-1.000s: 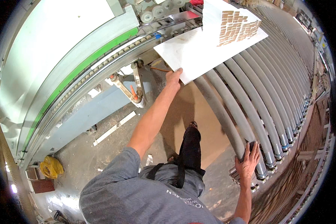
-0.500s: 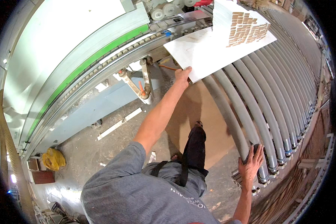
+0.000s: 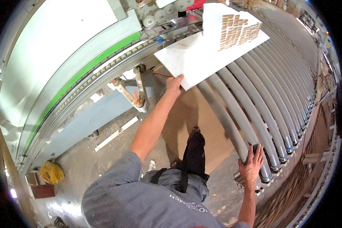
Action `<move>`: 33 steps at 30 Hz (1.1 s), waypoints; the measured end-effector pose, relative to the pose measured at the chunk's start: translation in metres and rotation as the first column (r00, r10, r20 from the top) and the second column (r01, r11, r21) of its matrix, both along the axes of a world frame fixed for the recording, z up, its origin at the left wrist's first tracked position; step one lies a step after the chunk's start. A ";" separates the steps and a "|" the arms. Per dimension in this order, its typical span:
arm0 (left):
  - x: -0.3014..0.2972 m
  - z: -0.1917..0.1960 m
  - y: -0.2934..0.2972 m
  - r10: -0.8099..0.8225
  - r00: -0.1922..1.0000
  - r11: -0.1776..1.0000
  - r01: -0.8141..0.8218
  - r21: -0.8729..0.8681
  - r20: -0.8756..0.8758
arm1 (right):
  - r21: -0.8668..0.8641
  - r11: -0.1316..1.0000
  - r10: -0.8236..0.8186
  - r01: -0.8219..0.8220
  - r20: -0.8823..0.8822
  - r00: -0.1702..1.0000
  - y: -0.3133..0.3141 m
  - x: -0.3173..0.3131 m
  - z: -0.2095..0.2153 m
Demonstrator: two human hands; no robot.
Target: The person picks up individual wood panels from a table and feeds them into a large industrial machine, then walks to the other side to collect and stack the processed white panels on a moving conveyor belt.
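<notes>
At upper centre, the left hand (image 3: 174,84) grasps a corner of the white board (image 3: 192,62) bearing stacked strips (image 3: 235,34), perhaps to steady it; lower right, the right hand (image 3: 250,166) (whether gripping, one cannot tell) lies on rollers (image 3: 224,117), seemingly for support.

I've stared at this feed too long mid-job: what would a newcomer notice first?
Probably the brown-patched white stack on the white board, top centre, the left hand gripping its near edge. Next, grey rollers filling the right side, the right hand touching one. Then the green strip, upper left.
</notes>
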State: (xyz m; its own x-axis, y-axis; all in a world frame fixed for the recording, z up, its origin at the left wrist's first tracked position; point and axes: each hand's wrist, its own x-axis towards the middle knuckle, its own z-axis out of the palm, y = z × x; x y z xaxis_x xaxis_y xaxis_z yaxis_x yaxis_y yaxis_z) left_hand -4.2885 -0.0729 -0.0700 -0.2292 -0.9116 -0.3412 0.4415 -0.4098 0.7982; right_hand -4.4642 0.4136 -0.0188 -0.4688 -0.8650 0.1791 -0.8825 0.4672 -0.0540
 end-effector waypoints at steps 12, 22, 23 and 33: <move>0.054 -0.005 0.019 0.035 0.996 0.999 -0.037 0.017 0.081 | 0.041 0.998 -0.048 0.047 0.042 0.998 0.006 0.006 -0.004; 0.108 0.000 0.041 0.054 0.994 0.998 -0.050 -0.043 0.096 | 0.015 1.000 0.007 -0.007 0.008 1.000 0.003 0.003 0.003; 0.111 0.000 0.041 0.076 0.992 0.997 -0.073 -0.036 0.103 | 0.013 1.000 0.005 -0.005 0.009 1.000 0.001 0.000 -0.002; 0.134 -0.005 0.064 0.083 0.994 0.996 -0.085 0.018 0.076 | -0.028 1.000 -0.001 0.011 0.347 0.938 -0.019 -0.032 0.030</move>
State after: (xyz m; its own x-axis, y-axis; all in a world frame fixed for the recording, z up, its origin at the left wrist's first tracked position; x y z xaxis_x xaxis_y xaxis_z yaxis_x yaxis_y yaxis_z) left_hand -4.1542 -0.0093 -0.0750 -0.1252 -0.9189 -0.3741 0.4141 -0.3910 0.8219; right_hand -4.4966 0.3949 0.0114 -0.5114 -0.8589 0.0296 -0.8037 0.4658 -0.3704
